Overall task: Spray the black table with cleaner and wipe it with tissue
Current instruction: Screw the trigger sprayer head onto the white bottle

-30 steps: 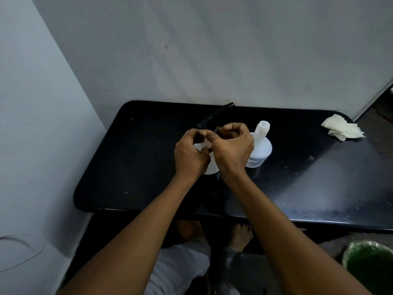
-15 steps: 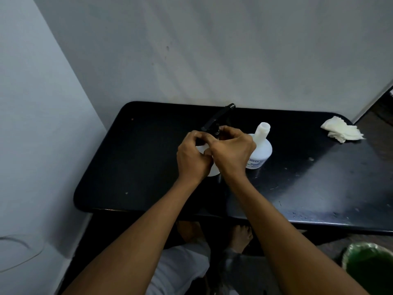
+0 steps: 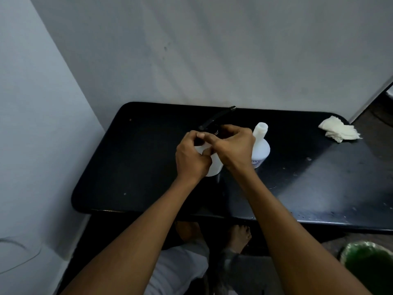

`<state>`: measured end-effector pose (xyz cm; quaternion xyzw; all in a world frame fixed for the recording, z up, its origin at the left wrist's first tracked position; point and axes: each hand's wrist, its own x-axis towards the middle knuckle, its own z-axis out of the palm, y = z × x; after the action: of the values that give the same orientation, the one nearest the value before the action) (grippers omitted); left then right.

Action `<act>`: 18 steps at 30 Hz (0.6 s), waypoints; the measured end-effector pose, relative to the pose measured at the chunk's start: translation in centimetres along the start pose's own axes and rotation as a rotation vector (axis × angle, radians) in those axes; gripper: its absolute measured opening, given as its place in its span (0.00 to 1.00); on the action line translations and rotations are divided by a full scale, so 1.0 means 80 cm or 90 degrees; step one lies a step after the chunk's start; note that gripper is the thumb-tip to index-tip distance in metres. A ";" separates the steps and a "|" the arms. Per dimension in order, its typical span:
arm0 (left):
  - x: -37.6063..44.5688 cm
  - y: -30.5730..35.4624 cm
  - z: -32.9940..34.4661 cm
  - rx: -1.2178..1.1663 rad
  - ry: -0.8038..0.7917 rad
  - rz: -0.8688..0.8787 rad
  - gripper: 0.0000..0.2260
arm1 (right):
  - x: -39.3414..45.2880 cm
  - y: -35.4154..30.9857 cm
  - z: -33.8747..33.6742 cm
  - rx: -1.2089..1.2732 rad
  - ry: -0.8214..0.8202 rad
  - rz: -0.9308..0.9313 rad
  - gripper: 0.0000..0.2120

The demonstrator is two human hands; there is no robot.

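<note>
Black, glossy, round-cornered worktop (image 3: 131, 167), one, set against a grey wall; its right end is cut off by the picture edge, its surface speckled with pale marks to the right of the hands.

White translucent plastic spray bottle (image 3: 213, 167), one, upright on the worktop, mostly hidden behind both hands; only its lower body shows between the wrists. Black sprayer head with long nozzle (image 3: 217, 117) rises from behind the fingers and points away to the upper right; how it joins the bottle neck is covered and cannot be made out.

Left hand (image 3: 191, 156), fingers curled round the bottle's shoulder, thumb tip up near the collar. Right hand (image 3: 232, 147), fingers curled over the black collar at the bottle's top, pinching it; the two hands touch at the thumbs.

White plastic bottle with open narrow neck (image 3: 260, 145), one, uncapped, standing just beside and partly behind the right hand; a label with small print low on its body is too small to read.

Crumpled white tissue (image 3: 338, 130), one wad, lying well to the right of the right hand, near the worktop's far right corner.

Green bin (image 3: 370, 267), one, below the right forearm at the lower right, cut off by the picture edge.

Bare feet, two, and pale clothing, dim beneath the worktop between the forearms.
</note>
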<state>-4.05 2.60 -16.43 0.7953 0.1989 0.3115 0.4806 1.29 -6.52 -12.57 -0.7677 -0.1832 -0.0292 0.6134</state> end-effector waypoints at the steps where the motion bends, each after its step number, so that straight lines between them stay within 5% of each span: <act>1: 0.000 0.000 0.000 0.003 0.000 -0.006 0.11 | 0.001 0.001 -0.001 0.007 -0.022 -0.003 0.08; 4: 0.001 -0.001 0.000 0.001 0.002 -0.019 0.10 | 0.003 0.001 -0.007 0.046 -0.122 0.001 0.03; 8: 0.000 0.001 0.000 -0.004 0.001 -0.011 0.09 | 0.004 0.002 -0.006 0.029 -0.080 0.011 0.19; 12: -0.002 0.003 0.001 0.006 -0.003 -0.002 0.11 | 0.000 0.002 0.001 -0.017 -0.004 0.020 0.19; 18: -0.001 0.003 0.001 0.001 -0.002 -0.022 0.11 | 0.005 0.006 -0.007 0.039 -0.094 0.032 0.15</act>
<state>-4.03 2.37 -16.27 0.7926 0.2120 0.3021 0.4854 1.90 -7.03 -12.75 -0.7529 -0.2099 0.0486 0.6219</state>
